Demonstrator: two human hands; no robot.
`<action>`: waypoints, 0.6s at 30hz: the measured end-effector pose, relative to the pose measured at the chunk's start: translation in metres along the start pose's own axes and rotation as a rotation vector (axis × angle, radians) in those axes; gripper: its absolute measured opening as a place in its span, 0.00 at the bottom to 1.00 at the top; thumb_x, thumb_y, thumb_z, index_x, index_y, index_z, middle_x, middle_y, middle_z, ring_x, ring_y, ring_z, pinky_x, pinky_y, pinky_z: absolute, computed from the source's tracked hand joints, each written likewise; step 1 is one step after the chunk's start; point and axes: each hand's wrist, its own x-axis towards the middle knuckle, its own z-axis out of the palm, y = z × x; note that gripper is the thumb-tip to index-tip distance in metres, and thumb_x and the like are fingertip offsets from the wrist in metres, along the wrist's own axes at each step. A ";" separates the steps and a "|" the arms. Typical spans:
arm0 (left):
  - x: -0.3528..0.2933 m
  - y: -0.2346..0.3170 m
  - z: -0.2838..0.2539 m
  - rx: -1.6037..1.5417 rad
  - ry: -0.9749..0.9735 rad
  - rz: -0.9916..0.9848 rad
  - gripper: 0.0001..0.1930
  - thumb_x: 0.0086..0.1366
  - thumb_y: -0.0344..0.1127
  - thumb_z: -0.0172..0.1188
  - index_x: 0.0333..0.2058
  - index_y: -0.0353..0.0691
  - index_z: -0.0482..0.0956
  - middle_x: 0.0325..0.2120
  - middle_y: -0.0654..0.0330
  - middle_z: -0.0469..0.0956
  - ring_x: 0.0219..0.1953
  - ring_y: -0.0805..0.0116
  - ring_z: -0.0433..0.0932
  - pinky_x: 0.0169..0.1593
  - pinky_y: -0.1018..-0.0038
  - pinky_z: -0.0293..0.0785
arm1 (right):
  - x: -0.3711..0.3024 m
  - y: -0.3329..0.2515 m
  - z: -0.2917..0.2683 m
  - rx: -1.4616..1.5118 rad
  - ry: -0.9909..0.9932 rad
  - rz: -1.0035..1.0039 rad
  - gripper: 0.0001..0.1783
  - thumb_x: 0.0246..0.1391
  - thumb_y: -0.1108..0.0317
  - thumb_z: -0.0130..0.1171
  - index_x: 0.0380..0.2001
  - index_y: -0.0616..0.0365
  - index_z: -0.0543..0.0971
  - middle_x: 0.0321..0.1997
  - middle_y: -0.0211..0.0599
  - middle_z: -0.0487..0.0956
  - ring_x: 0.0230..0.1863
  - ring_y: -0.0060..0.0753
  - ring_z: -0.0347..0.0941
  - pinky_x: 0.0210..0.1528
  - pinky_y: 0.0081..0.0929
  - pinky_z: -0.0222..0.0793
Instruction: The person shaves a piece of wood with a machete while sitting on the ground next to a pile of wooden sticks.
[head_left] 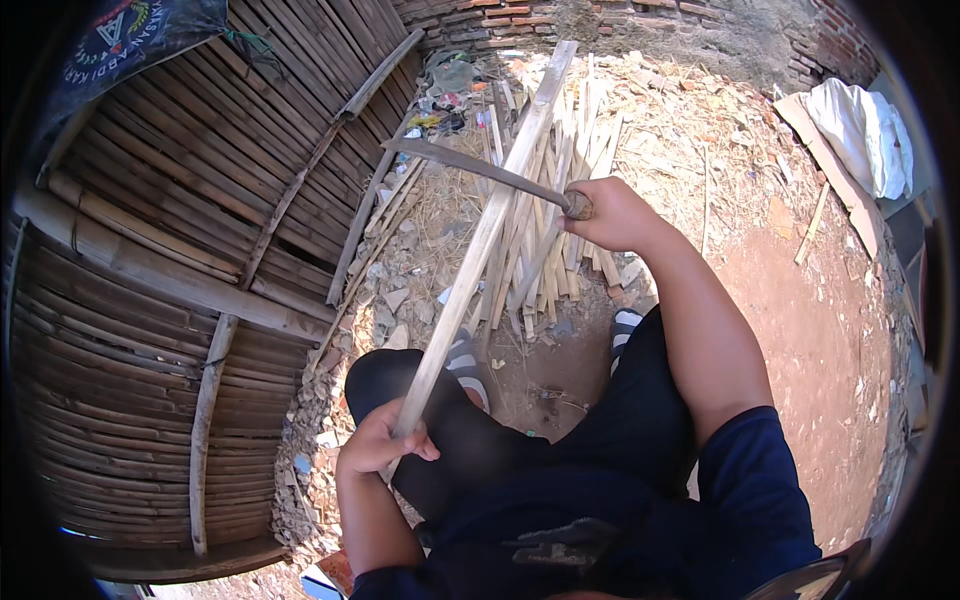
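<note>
My left hand (378, 443) grips the near end of a long pale bamboo slat (490, 225) that slants up and away over my knee toward the far wall. My right hand (612, 215) holds the wooden handle of a long dark blade (462, 162). The blade lies across the slat about midway along it, its tip pointing left. Whether the edge is biting into the slat I cannot tell. Below the slat are my dark trousers and striped sandals (622, 325).
A pile of split bamboo strips (560, 190) lies on the ground beyond my feet. A woven bamboo wall (180, 250) fills the left. Brick wall (520, 20) at the back, rubble along the wall base, white cloth (865, 125) on boards at right, red dirt ground.
</note>
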 end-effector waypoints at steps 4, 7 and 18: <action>0.000 -0.004 0.000 -0.038 -0.023 0.022 0.31 0.59 0.47 0.75 0.49 0.30 0.71 0.28 0.61 0.77 0.37 0.61 0.86 0.43 0.68 0.84 | -0.024 -0.053 0.026 -0.303 -0.176 -0.497 0.13 0.41 0.60 0.71 0.32 0.50 0.83 0.27 0.47 0.81 0.34 0.56 0.80 0.36 0.50 0.73; -0.002 -0.004 -0.002 0.024 -0.025 0.020 0.34 0.56 0.52 0.76 0.46 0.30 0.70 0.27 0.58 0.77 0.36 0.57 0.87 0.41 0.66 0.85 | -0.015 -0.041 0.017 -0.240 -0.244 -0.361 0.15 0.47 0.59 0.68 0.36 0.54 0.83 0.32 0.48 0.83 0.39 0.55 0.81 0.42 0.48 0.76; 0.000 0.000 0.003 -0.007 0.022 -0.021 0.34 0.57 0.51 0.76 0.48 0.30 0.69 0.28 0.59 0.77 0.36 0.57 0.87 0.40 0.64 0.86 | -0.001 -0.003 0.014 -0.025 0.028 -0.068 0.20 0.50 0.56 0.70 0.42 0.56 0.83 0.34 0.52 0.84 0.39 0.55 0.81 0.44 0.44 0.76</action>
